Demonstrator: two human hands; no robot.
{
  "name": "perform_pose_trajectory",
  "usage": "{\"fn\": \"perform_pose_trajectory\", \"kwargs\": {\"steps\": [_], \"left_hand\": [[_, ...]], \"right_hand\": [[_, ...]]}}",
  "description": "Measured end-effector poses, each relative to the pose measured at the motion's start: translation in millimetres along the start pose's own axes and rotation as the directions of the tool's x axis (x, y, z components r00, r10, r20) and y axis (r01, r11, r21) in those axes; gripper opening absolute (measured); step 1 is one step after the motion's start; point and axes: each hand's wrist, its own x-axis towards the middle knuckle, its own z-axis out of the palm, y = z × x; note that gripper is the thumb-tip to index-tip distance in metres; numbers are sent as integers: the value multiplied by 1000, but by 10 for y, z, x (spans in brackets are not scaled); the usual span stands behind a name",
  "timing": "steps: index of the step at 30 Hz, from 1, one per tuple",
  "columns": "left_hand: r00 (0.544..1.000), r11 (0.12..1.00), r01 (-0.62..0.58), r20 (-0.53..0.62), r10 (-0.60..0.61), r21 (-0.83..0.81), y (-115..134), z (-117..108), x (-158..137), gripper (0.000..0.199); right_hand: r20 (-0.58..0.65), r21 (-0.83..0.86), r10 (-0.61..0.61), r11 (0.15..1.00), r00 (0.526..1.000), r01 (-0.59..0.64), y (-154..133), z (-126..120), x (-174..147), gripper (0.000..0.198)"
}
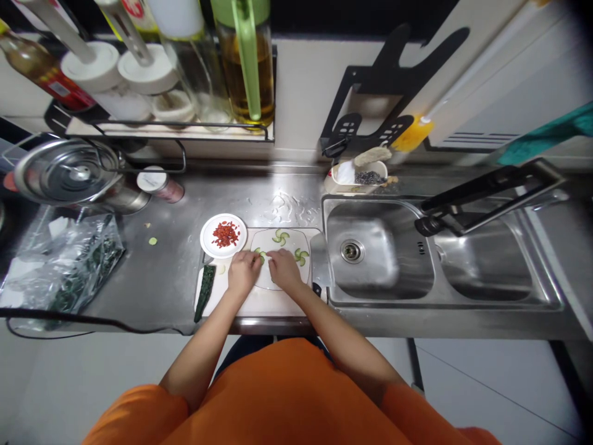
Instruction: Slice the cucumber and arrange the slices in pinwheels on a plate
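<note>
On a white cutting board (282, 306) lies a pale plate (275, 242) with rounded corners. Thin cucumber slices are laid on it in curved pinwheel groups, one cucumber pinwheel (280, 237) at the back and another cucumber pinwheel (302, 256) at the right. My left hand (244, 271) is at the plate's left side, fingers pinched at a cucumber slice (260, 254). Close beside it, my right hand (283, 269) has its fingers curled together over the plate; what they hold, if anything, is too small to make out. More green slices are partly hidden by my hands.
A white dish (223, 252) holds small red pieces. A dark green cucumber piece (204, 293) lies at the board's left, a cleaver (322, 256) at its right by the double sink (380, 247). Further left are a plastic bag (88, 266), a jar (160, 184) and a pot (69, 173).
</note>
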Motion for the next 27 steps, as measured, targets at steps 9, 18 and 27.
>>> {"fn": "perform_pose_trajectory", "kwargs": {"steps": [9, 18, 27], "left_hand": [[999, 999, -23, 23, 24, -31, -19, 14, -6, 18], [1000, 1000, -10, 6, 10, -27, -7, 5, -11, 18], [1000, 999, -14, 7, 14, -32, -18, -6, -7, 17]], "right_hand": [[17, 11, -3, 1000, 1000, 3, -1, 70, 16, 33], [18, 5, -11, 1000, 1000, 10, -5, 97, 49, 32], [15, -5, -23, 1000, 1000, 23, -23, 118, 50, 34]]}}
